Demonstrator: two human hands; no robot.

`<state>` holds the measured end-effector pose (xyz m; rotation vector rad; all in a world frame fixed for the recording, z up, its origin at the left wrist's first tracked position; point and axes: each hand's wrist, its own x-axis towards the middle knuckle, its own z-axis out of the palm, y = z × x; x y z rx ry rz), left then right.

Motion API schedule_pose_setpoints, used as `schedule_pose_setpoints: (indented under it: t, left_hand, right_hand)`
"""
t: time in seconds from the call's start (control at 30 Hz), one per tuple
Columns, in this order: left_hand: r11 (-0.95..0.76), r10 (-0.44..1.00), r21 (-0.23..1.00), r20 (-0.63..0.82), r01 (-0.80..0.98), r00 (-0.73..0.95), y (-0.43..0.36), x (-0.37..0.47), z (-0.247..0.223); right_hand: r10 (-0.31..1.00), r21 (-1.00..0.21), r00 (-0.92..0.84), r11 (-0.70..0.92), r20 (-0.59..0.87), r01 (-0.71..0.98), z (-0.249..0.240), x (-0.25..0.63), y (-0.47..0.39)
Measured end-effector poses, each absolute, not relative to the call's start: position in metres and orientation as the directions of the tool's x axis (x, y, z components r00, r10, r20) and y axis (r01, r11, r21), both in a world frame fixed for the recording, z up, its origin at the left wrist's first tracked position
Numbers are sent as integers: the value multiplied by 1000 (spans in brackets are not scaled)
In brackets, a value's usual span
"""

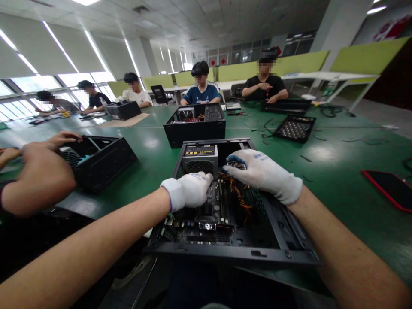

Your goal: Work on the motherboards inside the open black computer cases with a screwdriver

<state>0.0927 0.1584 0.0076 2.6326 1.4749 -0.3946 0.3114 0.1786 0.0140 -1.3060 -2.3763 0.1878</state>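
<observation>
An open black computer case (283, 253) lies on its side in front of me, showing a motherboard (210, 210), a power supply (200, 165) and yellow, red and black cables (244, 199). In a white glove, my left hand (195, 189) reaches over the motherboard just below the power supply. Its fingers are bent and close together; their tips and anything in them are hidden. My right hand (257, 171), in a white glove with blue fingertips, grips a silver finned heatsink (236, 164) between thumb and fingers. That part is held beside the power supply, above the cables.
Another open case (195, 133) stands just beyond mine on the green table (148, 159). A co-worker's arm (41, 171) rests over a case (106, 163) at left. A red-edged tablet (391, 189) lies at right. Farther back are a black perforated panel (294, 128) and several people.
</observation>
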Motion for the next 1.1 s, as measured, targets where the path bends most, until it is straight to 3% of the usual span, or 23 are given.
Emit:
schedule_pose_setpoints:
  t: [0.1,0.2,0.4,0.63,1.1]
  left_hand:
    - [-571,757,-90,-443,816,480,192,107,-8]
    - [-598,721,-100,-502,795,478,215,112,-30]
    - [-606,725,-114,-486,787,488,224,105,-53]
    - [-578,747,-165,-501,799,437,218,109,-48]
    - [-604,729,-135,-491,785,477,234,113,-45]
  right_hand:
    - [824,-334,-467,560,322,758,12,314,179]
    - [823,-348,-459,561,336,751,11,316,179]
    - [813,-321,-482,575,326,753,10,316,177]
    - [804,-284,-504,587,316,758,10,316,176]
    - [788,-276,-511,604,342,747,8,317,176]
